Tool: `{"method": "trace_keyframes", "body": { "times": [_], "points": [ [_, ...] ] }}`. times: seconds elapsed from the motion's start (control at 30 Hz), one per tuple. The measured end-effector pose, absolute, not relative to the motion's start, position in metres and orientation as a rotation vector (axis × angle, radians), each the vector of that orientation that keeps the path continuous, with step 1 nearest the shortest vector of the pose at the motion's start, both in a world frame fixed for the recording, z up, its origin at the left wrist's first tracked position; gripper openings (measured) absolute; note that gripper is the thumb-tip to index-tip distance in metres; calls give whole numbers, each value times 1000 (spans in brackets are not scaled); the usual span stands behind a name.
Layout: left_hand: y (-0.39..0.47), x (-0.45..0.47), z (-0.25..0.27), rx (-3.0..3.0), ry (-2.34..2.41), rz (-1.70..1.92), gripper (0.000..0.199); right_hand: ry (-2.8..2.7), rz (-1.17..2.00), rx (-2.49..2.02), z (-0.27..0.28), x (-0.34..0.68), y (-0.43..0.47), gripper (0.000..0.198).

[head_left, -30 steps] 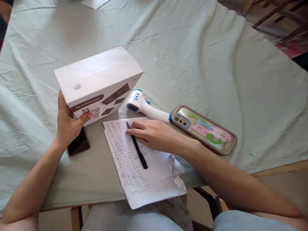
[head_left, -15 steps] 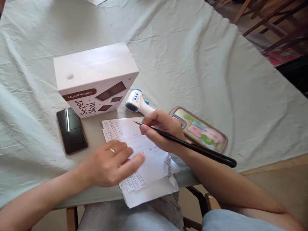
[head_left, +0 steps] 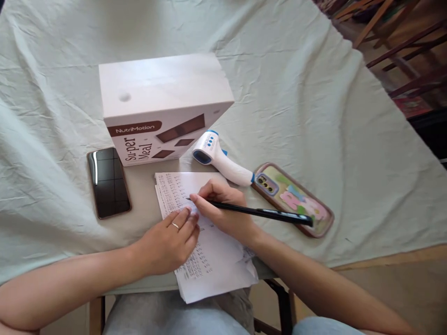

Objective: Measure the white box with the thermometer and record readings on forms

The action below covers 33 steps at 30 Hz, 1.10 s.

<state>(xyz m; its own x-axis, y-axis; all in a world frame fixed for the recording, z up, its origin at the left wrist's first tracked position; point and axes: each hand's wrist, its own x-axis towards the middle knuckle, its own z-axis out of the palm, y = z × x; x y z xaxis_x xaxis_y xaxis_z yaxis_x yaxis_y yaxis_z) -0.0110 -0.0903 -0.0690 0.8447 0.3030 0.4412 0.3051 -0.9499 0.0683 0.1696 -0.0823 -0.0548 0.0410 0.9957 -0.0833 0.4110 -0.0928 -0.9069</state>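
Between the thumb and fingers of my right hand [head_left: 228,214] is a long black pen [head_left: 258,212]. Its tip is at the upper part of a stack of paper sheets [head_left: 223,279], among columns of handwritten marks; whether it touches cannot be told. My left hand [head_left: 167,244], with a ring on one finger, rests on the sheets just below the pen tip, fingers loosely stretched and holding nothing. The lower end of the stack hangs over the table edge. My right hand covers part of the top sheet.
Behind the papers stands a white NutriMotion box [head_left: 164,88]. A dark phone [head_left: 109,184] lies to its left. On the right are a white and blue infrared thermometer [head_left: 226,165] and a phone in a colourful case [head_left: 300,202]. A pale cloth [head_left: 279,83] covers the table.
My left hand has come down onto the papers and moved slightly right. My right hand has lowered the pen towards the sheet, down and left. The view has shifted a little.
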Motion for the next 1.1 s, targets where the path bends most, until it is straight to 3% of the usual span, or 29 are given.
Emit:
{"method": "trace_keyframes", "body": {
  "times": [0.27,1.1],
  "points": [
    [-91,-10,-68,-2993,-562,-696,26,-1603,692,-1574,-70,169,-82,33],
    [-90,-9,-69,-3017,-557,-718,24,-1675,686,-1528,-70,171,-83,33]
  ]
}}
